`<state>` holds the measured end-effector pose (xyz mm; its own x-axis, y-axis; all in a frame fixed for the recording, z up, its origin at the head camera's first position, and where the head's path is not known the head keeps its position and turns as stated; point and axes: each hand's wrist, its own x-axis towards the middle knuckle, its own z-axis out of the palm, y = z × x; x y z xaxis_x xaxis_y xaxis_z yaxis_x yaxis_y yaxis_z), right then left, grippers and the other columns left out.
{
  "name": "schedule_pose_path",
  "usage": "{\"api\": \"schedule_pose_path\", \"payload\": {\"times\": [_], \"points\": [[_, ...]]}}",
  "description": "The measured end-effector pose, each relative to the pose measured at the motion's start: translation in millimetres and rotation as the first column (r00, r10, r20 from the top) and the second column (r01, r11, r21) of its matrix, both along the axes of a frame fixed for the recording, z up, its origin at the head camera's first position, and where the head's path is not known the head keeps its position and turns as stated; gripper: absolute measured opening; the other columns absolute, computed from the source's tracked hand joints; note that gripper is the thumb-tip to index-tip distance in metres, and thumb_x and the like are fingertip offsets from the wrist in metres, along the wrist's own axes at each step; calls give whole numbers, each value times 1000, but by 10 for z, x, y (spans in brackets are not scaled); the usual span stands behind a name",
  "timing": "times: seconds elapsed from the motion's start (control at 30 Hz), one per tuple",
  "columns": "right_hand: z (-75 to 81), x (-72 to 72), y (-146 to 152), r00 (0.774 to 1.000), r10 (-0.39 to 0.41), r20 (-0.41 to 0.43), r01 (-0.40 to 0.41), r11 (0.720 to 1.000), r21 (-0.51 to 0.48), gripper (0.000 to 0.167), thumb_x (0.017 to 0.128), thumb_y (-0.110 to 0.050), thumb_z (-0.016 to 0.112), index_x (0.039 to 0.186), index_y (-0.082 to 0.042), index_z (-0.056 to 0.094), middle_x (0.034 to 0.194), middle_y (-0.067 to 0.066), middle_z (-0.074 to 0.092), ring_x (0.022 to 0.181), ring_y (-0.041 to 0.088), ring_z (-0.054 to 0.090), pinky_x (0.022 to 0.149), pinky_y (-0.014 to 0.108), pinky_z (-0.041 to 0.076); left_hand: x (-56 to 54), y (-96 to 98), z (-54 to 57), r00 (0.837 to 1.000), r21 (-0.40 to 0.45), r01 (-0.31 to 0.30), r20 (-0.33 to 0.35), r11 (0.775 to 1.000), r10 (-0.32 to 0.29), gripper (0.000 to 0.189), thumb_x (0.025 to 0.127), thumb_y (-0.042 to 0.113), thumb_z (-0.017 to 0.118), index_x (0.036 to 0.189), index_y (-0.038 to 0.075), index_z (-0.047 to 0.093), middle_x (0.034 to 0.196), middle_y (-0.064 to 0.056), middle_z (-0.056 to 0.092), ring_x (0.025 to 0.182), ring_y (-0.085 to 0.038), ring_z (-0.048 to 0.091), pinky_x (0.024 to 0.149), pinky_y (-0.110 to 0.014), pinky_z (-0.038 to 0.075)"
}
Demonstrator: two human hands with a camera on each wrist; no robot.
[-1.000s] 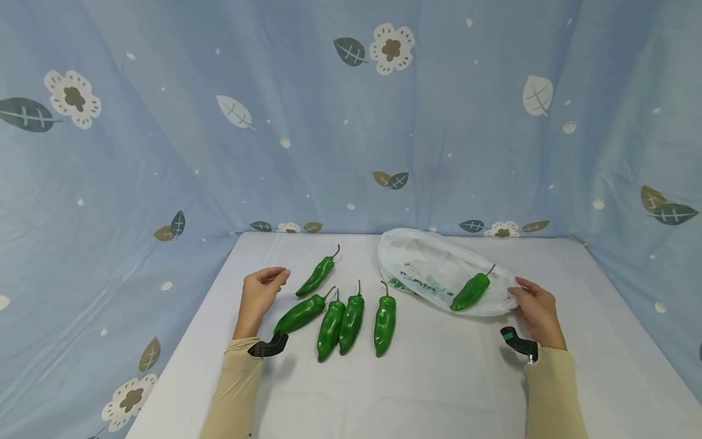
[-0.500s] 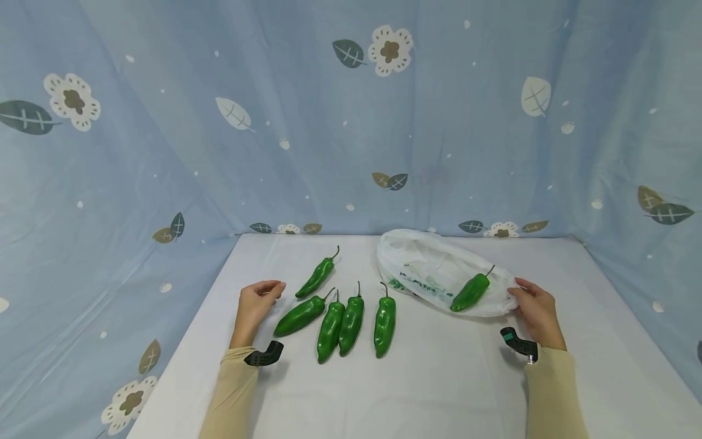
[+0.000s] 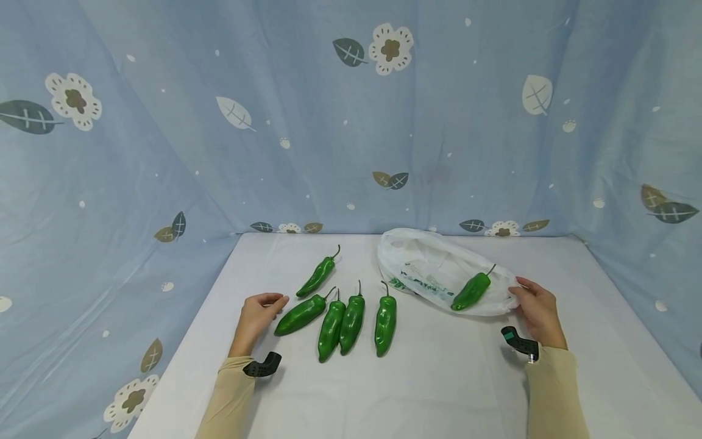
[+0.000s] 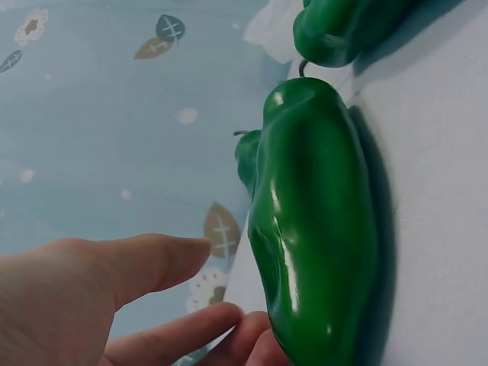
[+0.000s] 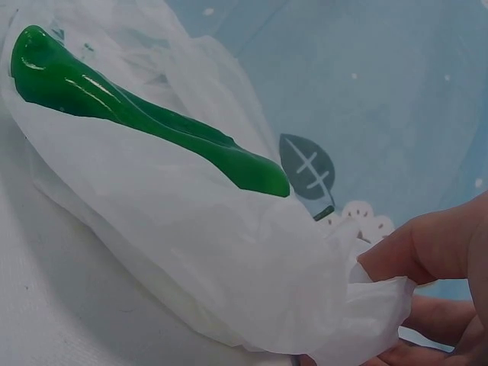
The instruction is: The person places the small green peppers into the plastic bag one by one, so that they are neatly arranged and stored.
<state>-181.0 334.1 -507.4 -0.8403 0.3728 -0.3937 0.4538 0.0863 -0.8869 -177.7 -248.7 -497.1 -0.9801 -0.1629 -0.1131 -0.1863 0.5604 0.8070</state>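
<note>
My left hand (image 3: 256, 317) hovers beside a green pepper (image 3: 300, 315) at the left of the head view. Up close, that hand's thumb (image 4: 164, 263) stands apart from a large green pepper (image 4: 316, 221). The other fingertips are at its lower end; whether they touch it is unclear. With thumb and fingers, my right hand (image 3: 539, 311) pinches the right edge of a white plastic bag (image 3: 417, 262) with green print. One green pepper (image 3: 470, 292) lies on the bag near that edge, its body tilted with the stem pointing away.
More green peppers lie on the white-covered table (image 3: 439, 378): one farther back (image 3: 316, 277), two side by side in the middle (image 3: 331, 331), and a single pepper (image 3: 386, 326) to their right. A blue patterned curtain (image 3: 307, 122) rises behind the table and along its sides.
My left hand has drawn back toward me, now lower in the head view beside the nearest pepper. My right hand, the bag and the peppers have stayed put.
</note>
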Motion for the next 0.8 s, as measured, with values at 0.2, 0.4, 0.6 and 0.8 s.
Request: {"api": "schedule_pose_path", "payload": {"times": [0.2,0.4,0.6,0.8], "points": [[6,-3,3,1000,-3,5,3,1000,5,65,108,-31,45,165,-9,23,171,20,23,142,32,40,125,50,35,25,-9,-24,1000,-32,21,21,999,-20,45,98,37,71,126,1,72,116,-18,75,98,-23,70,80,-30,55],[9,11,16,1000,14,5,-14,1000,21,65,108,-31,46,165,-9,24,170,20,25,135,27,44,101,24,55,45,-4,-28,997,-82,69,27,994,-67,42,98,35,72,123,1,74,120,-19,74,104,-29,71,87,-39,57],[7,12,18,1000,9,-1,-9,1000,16,65,108,-30,47,165,-8,24,170,21,26,129,24,47,67,6,45,86,8,1,990,-114,135,47,984,-130,45,98,34,71,125,-2,72,122,-21,73,113,-35,68,97,-52,55],[9,15,16,1000,11,-4,-11,1000,21,65,108,-30,46,165,-8,24,169,21,26,128,24,47,68,7,47,131,11,47,977,-106,193,110,975,-181,43,97,32,72,125,-1,72,118,-16,74,107,-28,69,90,-45,58]]}}
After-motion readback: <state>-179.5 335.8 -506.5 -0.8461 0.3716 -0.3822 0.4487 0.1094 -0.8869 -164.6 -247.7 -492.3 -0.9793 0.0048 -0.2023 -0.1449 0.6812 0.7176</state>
